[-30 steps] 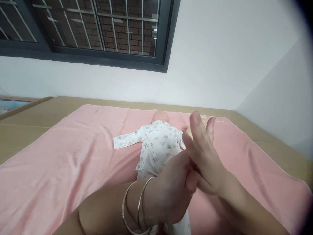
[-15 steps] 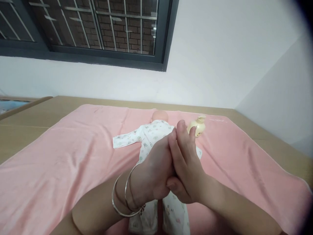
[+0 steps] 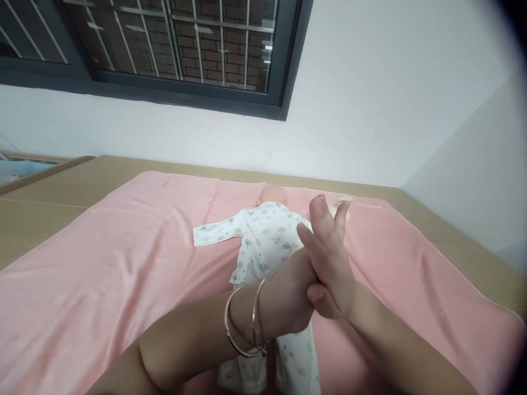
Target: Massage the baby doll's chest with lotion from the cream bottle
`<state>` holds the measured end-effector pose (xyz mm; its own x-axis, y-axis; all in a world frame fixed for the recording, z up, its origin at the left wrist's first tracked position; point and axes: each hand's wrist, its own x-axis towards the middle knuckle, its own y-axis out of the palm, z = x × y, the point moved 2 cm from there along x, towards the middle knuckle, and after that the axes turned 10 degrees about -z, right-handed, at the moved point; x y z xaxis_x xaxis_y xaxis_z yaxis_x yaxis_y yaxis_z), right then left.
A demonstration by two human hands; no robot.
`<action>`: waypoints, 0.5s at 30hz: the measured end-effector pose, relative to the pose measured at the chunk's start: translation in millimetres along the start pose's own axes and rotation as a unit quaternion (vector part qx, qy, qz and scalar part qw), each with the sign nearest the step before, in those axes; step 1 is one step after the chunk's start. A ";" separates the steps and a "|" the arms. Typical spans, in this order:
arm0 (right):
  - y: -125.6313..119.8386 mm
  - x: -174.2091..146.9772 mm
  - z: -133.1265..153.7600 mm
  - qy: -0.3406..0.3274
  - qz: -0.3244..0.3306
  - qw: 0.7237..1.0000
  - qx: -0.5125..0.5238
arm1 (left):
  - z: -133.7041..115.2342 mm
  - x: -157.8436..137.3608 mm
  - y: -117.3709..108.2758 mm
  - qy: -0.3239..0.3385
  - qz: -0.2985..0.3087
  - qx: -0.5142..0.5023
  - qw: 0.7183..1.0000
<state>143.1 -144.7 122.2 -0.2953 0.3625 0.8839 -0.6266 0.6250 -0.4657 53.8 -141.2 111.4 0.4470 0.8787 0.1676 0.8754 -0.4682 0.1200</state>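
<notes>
Since the earlier frame, the left hand [image 3: 288,299] has bent from flat against the right hand [image 3: 335,269], and both have shifted toward 3 o'clock. The right fingers stand extended, slightly spread; the left tips are hidden, so their closure cannot be told. The doll [image 3: 267,238] lies mid-view on a creased pink cloth [image 3: 135,274], head toward 12, over a wooden tabletop [image 3: 457,241]. A barred window [image 3: 173,49] sits at 11, white wall [image 3: 362,99] at 1.
</notes>
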 end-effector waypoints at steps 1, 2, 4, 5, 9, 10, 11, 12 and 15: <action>4.2 0.2 -3.5 0.005 0.001 1.000 0.005 | -10.1 8.0 -1.4 -0.061 0.019 -0.058 0.996; 8.8 -0.2 -5.0 0.009 0.005 1.000 0.014 | -19.5 14.8 -3.8 -0.130 0.027 -0.114 0.985; 18.4 -3.0 -1.6 0.006 0.023 0.999 0.037 | -36.8 25.6 -13.6 -0.201 0.000 -0.173 0.964; 22.9 -5.2 2.6 -0.002 0.035 0.998 0.051 | -43.6 29.8 -20.6 -0.218 -0.014 -0.191 0.957; 35.1 -12.9 17.9 -0.039 0.075 0.990 0.111 | -58.6 45.0 -58.2 -0.176 -0.063 -0.198 0.962; 37.3 -13.8 17.7 -0.046 0.083 0.988 0.125 | -59.5 49.7 -67.5 -0.155 -0.073 -0.194 0.966; 39.7 -14.5 15.1 -0.052 0.088 0.985 0.139 | -59.1 55.1 -75.9 -0.135 -0.089 -0.194 0.968; 42.6 -15.3 10.3 -0.054 0.087 0.983 0.150 | -57.1 61.4 -83.2 -0.115 -0.111 -0.197 0.967; 57.0 -19.6 -13.6 -0.023 0.059 0.988 0.143 | -39.6 84.5 -97.9 -0.061 -0.205 -0.195 0.957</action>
<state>123.0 -106.8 77.8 -0.4071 0.3861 0.8277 -0.7615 0.3568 -0.5411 -1.5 -24.8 152.5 0.1194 0.9892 -0.0847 0.8577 -0.0598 0.5107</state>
